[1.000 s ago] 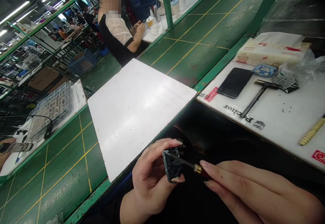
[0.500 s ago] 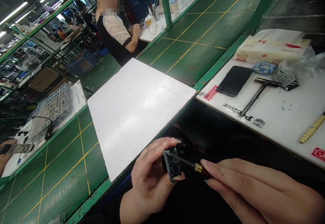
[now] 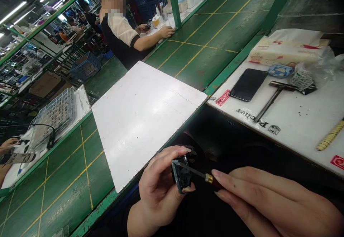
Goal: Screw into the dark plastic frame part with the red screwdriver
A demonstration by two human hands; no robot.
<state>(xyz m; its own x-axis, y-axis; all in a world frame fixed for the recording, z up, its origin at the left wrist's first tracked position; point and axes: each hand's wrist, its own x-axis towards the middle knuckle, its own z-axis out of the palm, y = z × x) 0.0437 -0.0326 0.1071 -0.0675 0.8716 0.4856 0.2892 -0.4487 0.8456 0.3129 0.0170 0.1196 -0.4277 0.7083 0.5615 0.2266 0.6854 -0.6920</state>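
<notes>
Low in the middle, my left hand grips a small dark part between fingers and thumb. The part has a flat outer edge and a recessed inner side; its exact kind is unclear. From the right, my right hand pinches the dark red handle of a slim metal tool with a brass collar. It looks like a small file or flat scraper. Its blade reaches the part's upper inner side, and the tip is hard to make out against it. Both hands are held over my dark clothing.
A white board bridges the green belt. On the right bench lie a black phone, a hammer, a yellow banded handle and a tissue pack. Across the belt sits a co-worker.
My hands keep their grips, with the tool and part barely shifted. Across the belt, the co-worker has stretched one arm toward the belt's edge.
</notes>
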